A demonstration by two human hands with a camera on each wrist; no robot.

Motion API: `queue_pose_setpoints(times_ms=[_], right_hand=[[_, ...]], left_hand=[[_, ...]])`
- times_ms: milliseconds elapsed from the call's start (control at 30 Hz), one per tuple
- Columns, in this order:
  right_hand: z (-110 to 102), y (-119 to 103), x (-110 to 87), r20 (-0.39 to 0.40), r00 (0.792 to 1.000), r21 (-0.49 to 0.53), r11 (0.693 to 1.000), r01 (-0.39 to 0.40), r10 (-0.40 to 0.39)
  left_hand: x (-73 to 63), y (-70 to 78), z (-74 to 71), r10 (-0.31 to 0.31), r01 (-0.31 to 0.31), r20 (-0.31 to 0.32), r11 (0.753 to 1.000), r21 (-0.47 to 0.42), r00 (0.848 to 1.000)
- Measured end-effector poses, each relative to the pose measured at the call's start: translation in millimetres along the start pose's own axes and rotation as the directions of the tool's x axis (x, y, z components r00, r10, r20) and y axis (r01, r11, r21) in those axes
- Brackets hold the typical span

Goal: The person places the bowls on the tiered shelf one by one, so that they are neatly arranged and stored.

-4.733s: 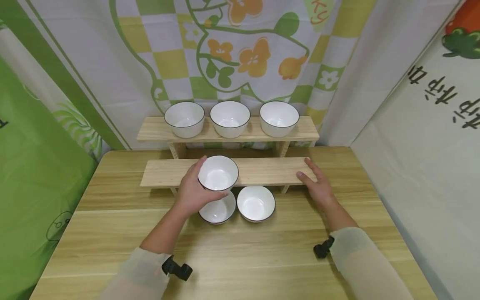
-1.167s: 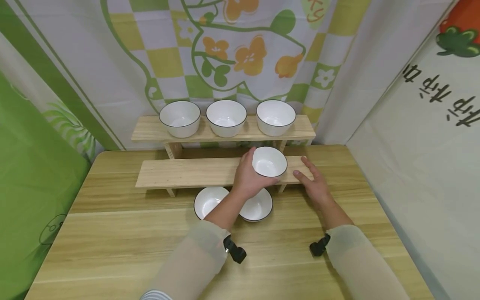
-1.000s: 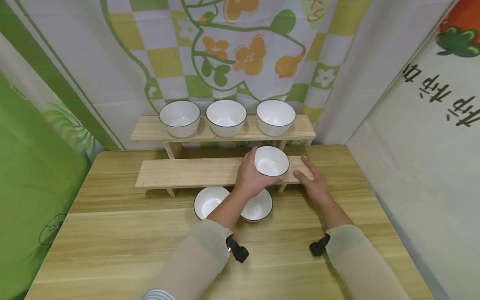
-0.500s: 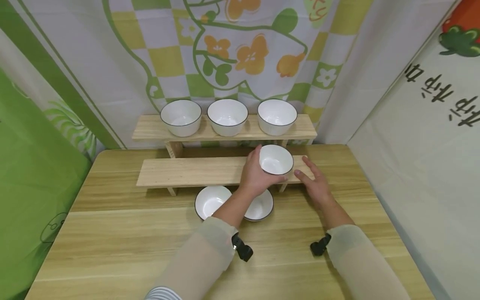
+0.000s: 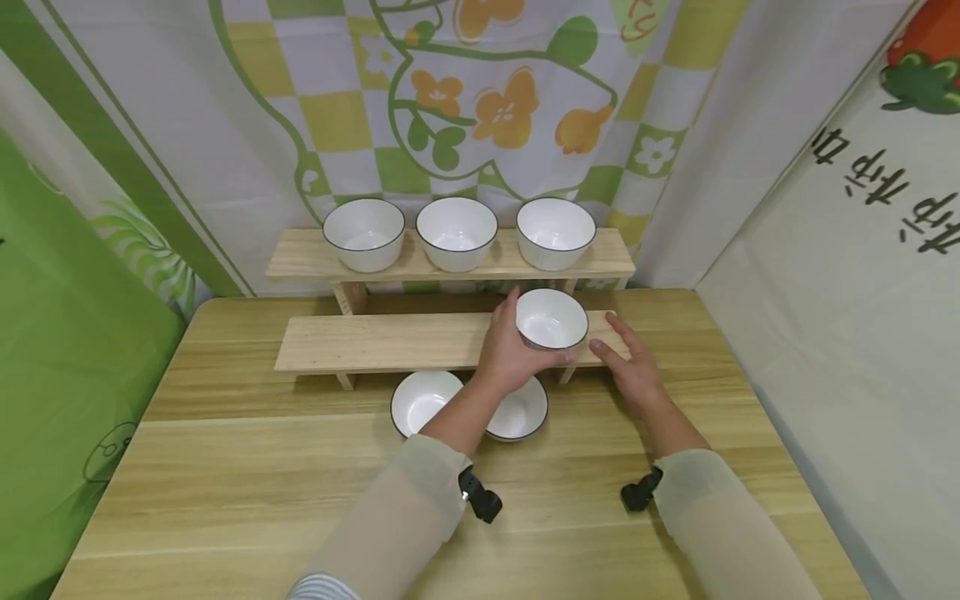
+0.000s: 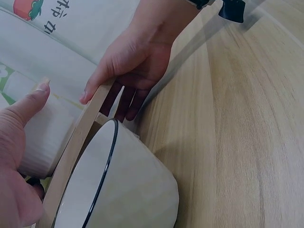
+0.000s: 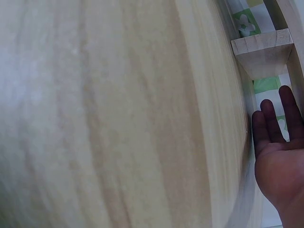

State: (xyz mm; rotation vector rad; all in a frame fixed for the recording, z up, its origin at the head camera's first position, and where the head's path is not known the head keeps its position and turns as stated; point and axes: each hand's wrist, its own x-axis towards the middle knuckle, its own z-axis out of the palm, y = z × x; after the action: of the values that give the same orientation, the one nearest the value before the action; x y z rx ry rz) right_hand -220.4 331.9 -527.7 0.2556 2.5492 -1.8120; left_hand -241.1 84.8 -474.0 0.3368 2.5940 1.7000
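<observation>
My left hand (image 5: 510, 346) holds a white bowl (image 5: 552, 319) with a dark rim at the right part of the lower wooden shelf (image 5: 390, 342), thumb along its front and fingers at its left and back. In the left wrist view that hand (image 6: 14, 156) has its thumb raised beside the bowl's pale wall (image 6: 47, 137). My right hand (image 5: 636, 371) grips the shelf's right end. Seen from the left wrist, the right hand (image 6: 137, 61) has its thumb over the board and fingers under it; the right wrist view shows those fingers (image 7: 268, 121) extended beneath.
Three matching bowls, left (image 5: 363, 236), middle (image 5: 457, 235) and right (image 5: 556, 234), line the upper shelf (image 5: 300, 254). On the table (image 5: 262, 483), before the lower shelf, sit two more, one (image 5: 420, 404) partly behind my left forearm, the other (image 5: 521, 412) partly behind my left hand.
Since the oldest frame my left hand has carried the bowl rightward, from above the table bowls to the lower shelf's right part. It barely shifts in the last half second. My right hand stays put.
</observation>
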Motion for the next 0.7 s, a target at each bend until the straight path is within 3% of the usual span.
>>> queue_pose_setpoints(times_ms=[467,700], right_hand=[[4,2,0.3,-0.009,1.0,0.022,0.999,0.025,-0.025],[2,6,2.4,-0.013,0.999,0.014,0.999,0.031,-0.031]], left_hand=[[-10.4,-9.8,-26.7,0.003,-0.003,0.0,1.0,-0.024,1.0],[-17.0,-14.7,-36.6,0.046,-0.046,-0.004,0.998,-0.03,0.999]])
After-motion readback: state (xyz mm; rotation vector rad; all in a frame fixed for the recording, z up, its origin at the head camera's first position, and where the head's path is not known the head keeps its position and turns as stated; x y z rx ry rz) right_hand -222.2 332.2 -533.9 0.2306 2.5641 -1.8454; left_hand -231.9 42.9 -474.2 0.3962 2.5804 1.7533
